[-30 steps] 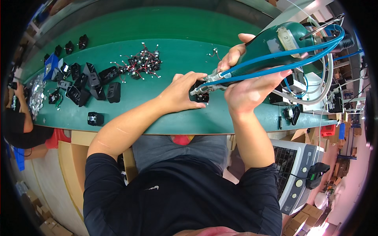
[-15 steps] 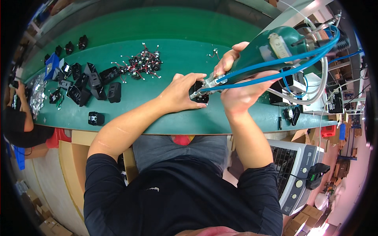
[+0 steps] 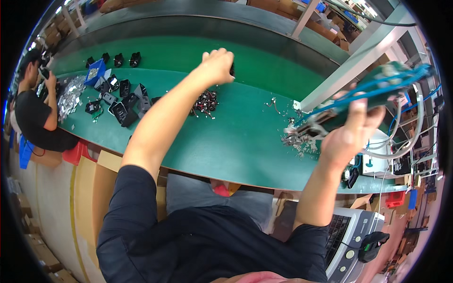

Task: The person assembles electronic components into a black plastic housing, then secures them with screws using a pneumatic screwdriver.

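My left hand (image 3: pixel 219 67) is raised over the far side of the green bench, its fingers closed round a small black plastic housing (image 3: pixel 232 70). Only an edge of that housing shows past the fingers. On the right, my right hand (image 3: pixel 347 139) grips a dark green power screwdriver (image 3: pixel 336 120) with blue hoses (image 3: pixel 377 84). The tool is tilted, its metal nose pointing left and down over a scatter of small metal pieces (image 3: pixel 306 147). Motion blurs the right fingers and the tool. Near my left forearm lies a pile of black parts with red wires (image 3: pixel 206 102).
Black housings (image 3: pixel 123 113) and a blue bin (image 3: pixel 96 70) stand on the left of the bench (image 3: pixel 236 151). Several black units (image 3: pixel 135 59) line the far left. A person (image 3: pixel 35 104) works at the left end. A grey post (image 3: pixel 349 61) rises on the right.
My hands have moved apart. The left has carried the black housing up and away to the far side. The right has swung the screwdriver to the right, off the housing. The view has shifted.
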The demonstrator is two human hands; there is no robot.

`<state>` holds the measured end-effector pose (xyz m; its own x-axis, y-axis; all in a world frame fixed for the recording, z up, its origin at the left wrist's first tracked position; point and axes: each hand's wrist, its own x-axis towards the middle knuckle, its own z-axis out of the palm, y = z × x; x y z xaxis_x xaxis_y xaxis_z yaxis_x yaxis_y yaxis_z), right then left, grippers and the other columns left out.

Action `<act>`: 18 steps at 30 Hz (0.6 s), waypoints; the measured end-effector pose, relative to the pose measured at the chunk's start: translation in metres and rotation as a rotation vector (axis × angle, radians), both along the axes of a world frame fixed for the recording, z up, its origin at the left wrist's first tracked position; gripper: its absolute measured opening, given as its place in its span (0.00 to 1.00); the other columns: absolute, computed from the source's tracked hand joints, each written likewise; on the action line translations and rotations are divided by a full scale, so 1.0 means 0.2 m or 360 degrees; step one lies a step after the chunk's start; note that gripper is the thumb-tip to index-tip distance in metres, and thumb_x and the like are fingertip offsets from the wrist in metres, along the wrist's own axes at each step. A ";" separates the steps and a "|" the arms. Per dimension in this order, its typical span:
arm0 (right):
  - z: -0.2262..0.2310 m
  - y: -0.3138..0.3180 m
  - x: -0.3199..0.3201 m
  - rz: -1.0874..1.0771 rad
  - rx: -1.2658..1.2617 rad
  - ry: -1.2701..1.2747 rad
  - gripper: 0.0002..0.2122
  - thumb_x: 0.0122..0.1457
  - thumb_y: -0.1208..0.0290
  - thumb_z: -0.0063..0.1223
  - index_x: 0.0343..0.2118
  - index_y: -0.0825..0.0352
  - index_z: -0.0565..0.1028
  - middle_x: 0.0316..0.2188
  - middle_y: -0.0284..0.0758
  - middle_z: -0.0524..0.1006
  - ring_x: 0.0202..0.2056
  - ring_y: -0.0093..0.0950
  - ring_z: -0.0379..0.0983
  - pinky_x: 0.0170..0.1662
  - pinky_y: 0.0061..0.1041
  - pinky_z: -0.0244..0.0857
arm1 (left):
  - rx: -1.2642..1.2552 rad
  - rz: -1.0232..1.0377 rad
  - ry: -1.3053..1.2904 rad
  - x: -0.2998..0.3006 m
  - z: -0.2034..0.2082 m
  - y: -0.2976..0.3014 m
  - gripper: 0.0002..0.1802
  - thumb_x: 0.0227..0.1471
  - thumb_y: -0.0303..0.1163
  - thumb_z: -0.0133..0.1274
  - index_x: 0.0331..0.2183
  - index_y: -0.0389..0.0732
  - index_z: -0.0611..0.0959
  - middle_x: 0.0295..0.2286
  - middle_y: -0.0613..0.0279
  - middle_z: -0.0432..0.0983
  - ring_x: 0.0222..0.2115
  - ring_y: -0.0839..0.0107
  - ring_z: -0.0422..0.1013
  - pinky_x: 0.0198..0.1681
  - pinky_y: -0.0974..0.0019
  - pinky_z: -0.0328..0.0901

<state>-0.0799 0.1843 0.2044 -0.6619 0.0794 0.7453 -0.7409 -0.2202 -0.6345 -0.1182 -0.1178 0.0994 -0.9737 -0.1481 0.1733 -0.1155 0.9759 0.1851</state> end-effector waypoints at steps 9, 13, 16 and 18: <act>-0.21 0.01 0.03 -0.0472 0.0336 0.0099 0.24 0.64 0.73 0.59 0.59 0.71 0.61 0.49 0.40 0.68 0.52 0.31 0.67 0.55 0.32 0.65 | -0.0034 0.0106 0.0114 0.04 -0.12 -0.37 0.29 0.59 0.49 0.57 0.57 0.46 0.77 0.58 0.56 0.71 0.60 0.53 0.67 0.60 0.43 0.59; -0.37 -0.03 0.13 -0.0718 0.0824 0.0889 0.17 0.57 0.73 0.61 0.49 0.69 0.74 0.44 0.40 0.73 0.48 0.39 0.71 0.54 0.36 0.64 | -0.0078 0.0167 -0.0176 0.60 0.02 -0.47 0.26 0.59 0.49 0.57 0.54 0.46 0.79 0.53 0.55 0.74 0.58 0.54 0.67 0.61 0.46 0.57; -0.58 -0.38 0.08 0.0442 0.1320 -0.0185 0.07 0.61 0.76 0.58 0.42 0.68 0.79 0.38 0.43 0.81 0.39 0.40 0.80 0.44 0.36 0.73 | -0.0167 0.0209 -0.0353 0.83 -0.05 -0.51 0.36 0.50 0.52 0.65 0.56 0.44 0.79 0.54 0.52 0.73 0.59 0.51 0.65 0.63 0.47 0.55; -0.85 -0.57 -0.12 0.0274 0.1445 -0.0069 0.08 0.62 0.76 0.55 0.43 0.68 0.80 0.40 0.43 0.81 0.42 0.44 0.79 0.46 0.39 0.73 | -0.0115 0.0240 -0.0455 0.82 -0.10 -0.51 0.38 0.48 0.53 0.65 0.57 0.44 0.78 0.54 0.52 0.74 0.59 0.51 0.65 0.63 0.47 0.53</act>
